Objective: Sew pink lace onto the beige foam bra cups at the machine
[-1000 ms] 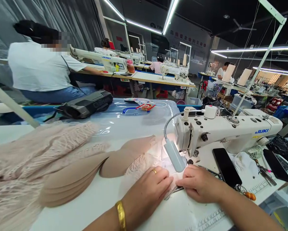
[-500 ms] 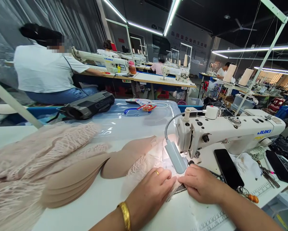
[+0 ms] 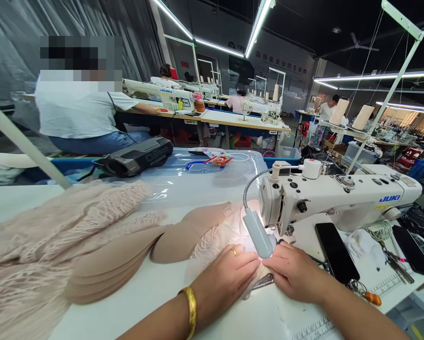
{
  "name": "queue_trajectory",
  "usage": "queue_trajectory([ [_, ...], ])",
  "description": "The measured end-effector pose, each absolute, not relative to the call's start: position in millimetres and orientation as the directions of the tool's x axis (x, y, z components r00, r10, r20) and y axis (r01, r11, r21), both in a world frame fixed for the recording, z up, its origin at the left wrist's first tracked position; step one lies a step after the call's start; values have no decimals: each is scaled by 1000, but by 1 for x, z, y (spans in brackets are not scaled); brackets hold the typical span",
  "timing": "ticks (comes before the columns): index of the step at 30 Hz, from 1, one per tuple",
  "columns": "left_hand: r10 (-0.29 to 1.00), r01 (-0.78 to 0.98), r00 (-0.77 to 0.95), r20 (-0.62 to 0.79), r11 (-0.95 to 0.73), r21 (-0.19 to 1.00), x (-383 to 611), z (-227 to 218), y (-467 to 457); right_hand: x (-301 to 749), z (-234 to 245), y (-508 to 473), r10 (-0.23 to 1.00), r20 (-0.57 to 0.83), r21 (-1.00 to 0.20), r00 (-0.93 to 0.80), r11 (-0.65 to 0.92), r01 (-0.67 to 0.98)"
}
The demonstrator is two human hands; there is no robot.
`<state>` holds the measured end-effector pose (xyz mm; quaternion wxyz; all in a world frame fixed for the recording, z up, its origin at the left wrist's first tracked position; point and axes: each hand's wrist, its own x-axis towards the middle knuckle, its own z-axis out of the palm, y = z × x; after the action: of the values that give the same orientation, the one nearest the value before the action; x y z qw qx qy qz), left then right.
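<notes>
Under the head of a white sewing machine (image 3: 325, 193), both hands work close together on a pale lace fabric (image 3: 212, 241). My left hand (image 3: 226, 274) wears a ring, its fingers pressed together on the fabric. Just to the right, my right hand (image 3: 293, 271) pinches the fabric's edge with thumb and fingers. A grey lamp (image 3: 257, 233) on a bendy neck lights this spot and partly hides the needle area. Beige moulded cups (image 3: 116, 264) lie stacked left of the hands, with another beige cup (image 3: 186, 231) touching the lace.
Loose lace (image 3: 56, 226) spreads over the table's left. Behind it are a clear plastic lid (image 3: 155, 189) and a black device (image 3: 137, 158). Right of my hands lie a phone (image 3: 335, 252), scissors-like metal tools (image 3: 398, 269) and an orange-handled tool (image 3: 371, 297). A co-worker (image 3: 80, 104) sits ahead left.
The whole view has shifted slightly, so the scene sits a little farther right. My hands stay at the fabric, the left fingers now a bit straighter and nearer the right hand.
</notes>
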<state>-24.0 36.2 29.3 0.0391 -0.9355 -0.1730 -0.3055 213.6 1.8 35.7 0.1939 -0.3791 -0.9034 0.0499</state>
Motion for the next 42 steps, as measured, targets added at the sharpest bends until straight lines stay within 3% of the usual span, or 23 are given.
queue_trajectory([
  [6, 312, 304, 826, 470, -948, 93, -27, 28, 65, 211, 23, 10, 736, 370, -223, -568, 663, 714],
  [14, 301, 267, 816, 493, -953, 140, -25, 34, 80, 209, 19, 15, 751, 441, -234, -491, 624, 746],
  [24, 304, 337, 824, 478, -941, 17, -29, 33, 76, 212, 21, 12, 742, 397, -188, -540, 642, 743],
  [29, 272, 304, 841, 468, -953, 9, -29, 33, 69, 213, 18, 11, 732, 399, -151, -552, 646, 748],
  [42, 454, 479, 790, 411, -876, 46, -32, 27, 75, 213, 15, 15, 756, 423, -212, -499, 618, 757],
])
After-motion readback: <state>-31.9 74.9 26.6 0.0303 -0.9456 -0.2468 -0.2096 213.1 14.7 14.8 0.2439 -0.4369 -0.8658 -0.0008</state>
